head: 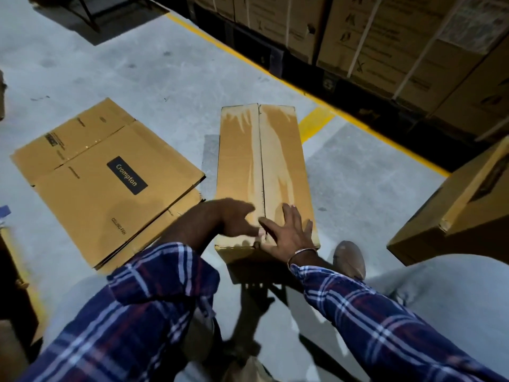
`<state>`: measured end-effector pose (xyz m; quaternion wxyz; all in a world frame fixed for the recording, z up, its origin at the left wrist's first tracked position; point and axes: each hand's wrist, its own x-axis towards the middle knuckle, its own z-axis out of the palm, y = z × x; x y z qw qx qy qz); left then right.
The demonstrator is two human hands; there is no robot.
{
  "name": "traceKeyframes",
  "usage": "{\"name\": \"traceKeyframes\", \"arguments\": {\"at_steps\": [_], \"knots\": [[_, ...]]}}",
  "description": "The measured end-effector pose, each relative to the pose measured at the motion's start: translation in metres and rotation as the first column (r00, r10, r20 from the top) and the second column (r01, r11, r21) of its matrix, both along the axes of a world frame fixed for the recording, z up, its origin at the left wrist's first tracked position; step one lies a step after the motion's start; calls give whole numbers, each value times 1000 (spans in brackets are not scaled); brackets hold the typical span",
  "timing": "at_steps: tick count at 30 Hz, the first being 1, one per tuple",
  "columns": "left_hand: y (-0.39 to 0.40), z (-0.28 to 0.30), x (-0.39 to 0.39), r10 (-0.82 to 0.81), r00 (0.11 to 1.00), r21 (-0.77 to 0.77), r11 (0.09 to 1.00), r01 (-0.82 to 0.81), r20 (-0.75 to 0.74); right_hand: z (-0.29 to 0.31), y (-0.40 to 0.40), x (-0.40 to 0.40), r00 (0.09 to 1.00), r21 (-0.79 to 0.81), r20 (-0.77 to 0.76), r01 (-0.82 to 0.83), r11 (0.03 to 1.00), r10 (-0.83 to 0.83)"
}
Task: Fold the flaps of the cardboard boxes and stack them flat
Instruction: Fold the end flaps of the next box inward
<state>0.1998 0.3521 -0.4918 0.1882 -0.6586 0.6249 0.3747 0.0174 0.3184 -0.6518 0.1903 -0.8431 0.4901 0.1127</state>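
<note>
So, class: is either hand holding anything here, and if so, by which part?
Nothing is held. The right hand lies flat, fingers spread, on the near end of the upright box's top flaps. The left hand is open at the same end, blurred; no grip shows.

A grey concrete floor (143, 73) carried a painted yellow line (275, 75) running diagonally. Beyond it stood strapped brown cartons (385, 37) stacked on dark racking. A brown shoe (349, 260) rested on the floor.
</note>
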Motion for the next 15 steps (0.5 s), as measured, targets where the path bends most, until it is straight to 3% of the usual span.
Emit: {"name": "traceKeyframes", "arguments": {"at_steps": [3,9,15], "knots": [[-14,3,-6,-33,999,-165,986,38,28,-4,-1,1,999,13,-39,-10,1000,10],[-22,-2,-7,-47,999,-85,995,45,-20,-6,-4,0,1000,-8,-11,-19,1000,19],[-23,-1,-11,-33,999,-61,998,32,-18,29,-9,-17,941,-140,337,70,988,-19]]}}
